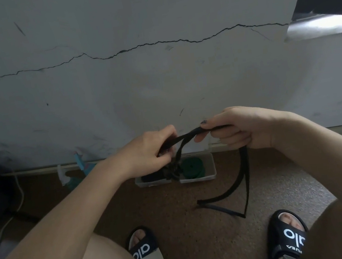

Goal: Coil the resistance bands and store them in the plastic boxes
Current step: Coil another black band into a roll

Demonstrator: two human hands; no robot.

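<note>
Hands are raised side by side above the floor, apart from each other, both closed on one black resistance band (244, 169). The left hand (150, 152) pinches a bunched, partly wound portion of the band between thumb and fingers; a crumpled dark knot of it hangs just below that hand. The right hand (240, 129) is fisted around the band, thumb on top, and a short flat stretch runs taut between the two hands.

Band appearance: narrow, flat, matte black, strap-like. From the right fist two strands drop downward as a long loop, curving left and ending on the brown carpet (180, 227), where the lowest part folds back on itself in a sharp bend (this end looks slightly bluish, though the dim light makes the colour uncertain).

Two clear plastic boxes sit on the carpet against the wall (114, 82), directly beyond the hands and touching side by side. The right box (208, 176) contains a tightly coiled dark green band (192, 167) lying flat. The left box (147, 182) holds a dark mass, partly hidden by the left hand; its form cannot be determined.

Both feet wear black slides, the left slide (142, 246) and the right slide (289, 234), planted on the carpet on either side of the hanging loop.
</note>
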